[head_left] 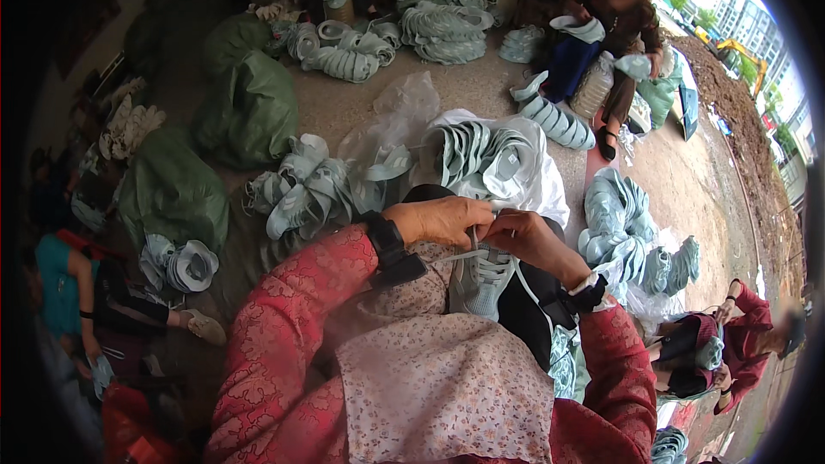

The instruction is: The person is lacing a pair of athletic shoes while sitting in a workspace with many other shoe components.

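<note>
A pale grey-green shoe upper (481, 279) with white laces lies on my lap, over a floral apron (447, 378). My left hand (443, 219) and my right hand (524, 236) meet above its top edge, both pinching a white lace (474, 245). Red patterned sleeves cover both forearms, and a black band sits on each wrist.
Piles of the same pale shoe uppers (481, 159) lie on white sheets and clear plastic ahead. Green sacks (249, 107) stand at the left. Other people sit at the far right (614, 17), lower right (730, 344) and left (77, 292), with more stacks (627, 223) beside me.
</note>
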